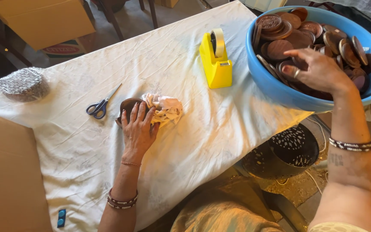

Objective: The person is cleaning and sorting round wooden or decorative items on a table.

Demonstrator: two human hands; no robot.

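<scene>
— Resting flat on the table, the left hand lies with fingers spread over a brown round disc and the edge of a crumpled pale cloth. It presses down on them, not curled round anything

— And the right hand?

— It reaches into the blue bowl at the table's right edge, fingers bent loosely over the heap of brown discs. I cannot tell whether it has one pinched; the fingertips are lost among the pieces

— Where does the disc under the left hand sit?

— On the white tablecloth, roughly mid-table, touching the cloth on its right. The blue-handled scissors lie just beside it to the left, blades pointing away from the person

— What else is on the table?

— A yellow tape dispenser stands between the cloth and the bowl, nearer the bowl. A round bundle in bubble wrap sits well apart at the far left edge. Both wrists wear beaded bracelets. Below the bowl, off the table, a dark speckled bowl shows. A cardboard box fills the lower left corner
</scene>
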